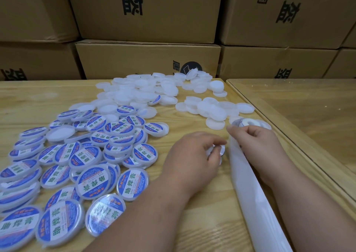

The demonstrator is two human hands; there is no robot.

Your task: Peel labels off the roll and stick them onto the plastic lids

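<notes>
The left hand (pixel 194 153) grips one round translucent-white plastic lid (pixel 216 151) beside the white backing strip (pixel 244 184), ready for labelling. The right hand (pixel 256 146) pinches that strip below the label roll (pixel 250 122), tensioning it. Blue-labelled finished lids (pixel 86 165) lie left, bare lids (pixel 146 92) behind.

Lids and label roll on wooden table

Labelled lids (pixel 77 155) piled left; blank white lids (pixel 146 92) heaped behind; label roll (pixel 250 122) right, backing strip (pixel 250 194) trailing toward the viewer.

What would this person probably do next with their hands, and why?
Probably peel the next label free. The left hand holds a plain lid beside the backing strip, and the right hand pinches the strip near the roll. No label shows on that lid.
</notes>
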